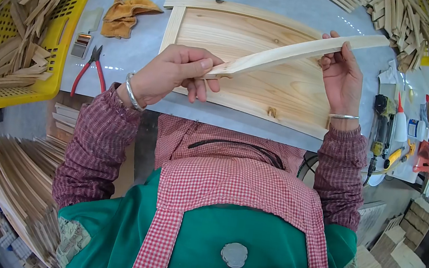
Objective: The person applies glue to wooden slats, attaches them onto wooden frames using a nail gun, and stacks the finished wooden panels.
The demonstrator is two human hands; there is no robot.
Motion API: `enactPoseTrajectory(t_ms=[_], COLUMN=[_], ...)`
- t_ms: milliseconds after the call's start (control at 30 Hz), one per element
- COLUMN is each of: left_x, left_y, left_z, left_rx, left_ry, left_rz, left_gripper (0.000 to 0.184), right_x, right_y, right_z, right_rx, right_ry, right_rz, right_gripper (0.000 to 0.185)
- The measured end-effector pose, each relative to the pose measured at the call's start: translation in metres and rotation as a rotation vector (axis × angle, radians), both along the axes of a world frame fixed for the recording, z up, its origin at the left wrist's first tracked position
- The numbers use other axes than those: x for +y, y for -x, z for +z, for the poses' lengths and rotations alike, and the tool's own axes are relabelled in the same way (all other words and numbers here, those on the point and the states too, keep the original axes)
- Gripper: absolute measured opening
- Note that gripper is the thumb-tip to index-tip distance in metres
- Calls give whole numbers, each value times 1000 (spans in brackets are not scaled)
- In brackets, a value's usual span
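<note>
A long pale wooden strip (286, 53) is held up at a slant above a wooden panel (223, 34), its right end higher in the view. My left hand (176, 71) pinches the strip's lower left end between thumb and fingers; a dark knot shows near there. Farther along, my right hand (342, 70) grips the strip toward its right end, with the fingers behind it and the thumb at its near side. Beneath both hands the panel lies flat on the table, with raised strips along its far edge and left end.
Left of the panel are a tan leather piece (127, 15), red-handled pliers (91, 70) and a yellow crate (77, 21) of wood strips. A power tool (383, 114), a white bottle (400, 124) and a yellow-handled tool (395, 158) lie right. Wood pieces (397, 22) are piled far right.
</note>
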State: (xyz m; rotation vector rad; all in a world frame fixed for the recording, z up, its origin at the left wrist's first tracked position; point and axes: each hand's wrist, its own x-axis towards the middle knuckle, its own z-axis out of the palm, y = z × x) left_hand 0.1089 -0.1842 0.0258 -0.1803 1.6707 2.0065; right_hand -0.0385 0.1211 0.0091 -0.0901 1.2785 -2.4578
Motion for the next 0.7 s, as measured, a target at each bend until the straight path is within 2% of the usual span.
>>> enactPoseTrajectory(t_ms=[267, 367, 400, 500, 533, 633, 700], left_x=[-11, -12, -14, -11, -9, 8, 32], left_y=[-4, -3, -3, -3, -3, 1, 5], left_z=[-15, -20, -20, -10, -10, -12, -10], left_rx=[43, 304, 306, 589, 591, 1041, 1133], left_ry=[49, 267, 268, 890, 891, 1268, 1269], left_rz=[30, 129, 129, 125, 127, 221, 271], left_gripper=[30, 26, 26, 22, 22, 24, 26], right_x=[4, 4, 3, -1, -1, -1, -3], right_y=[-6, -15, -18, -28, -30, -36, -38], right_z=[-6, 0, 1, 3, 2, -1, -4], right_rx=[-5, 41, 48, 64, 67, 82, 53], right_ry=[-25, -20, -41, -82, -85, -98, -68], right_rz=[-19, 41, 32, 17, 22, 20, 34], right_gripper=[38, 37, 37, 37, 39, 42, 43])
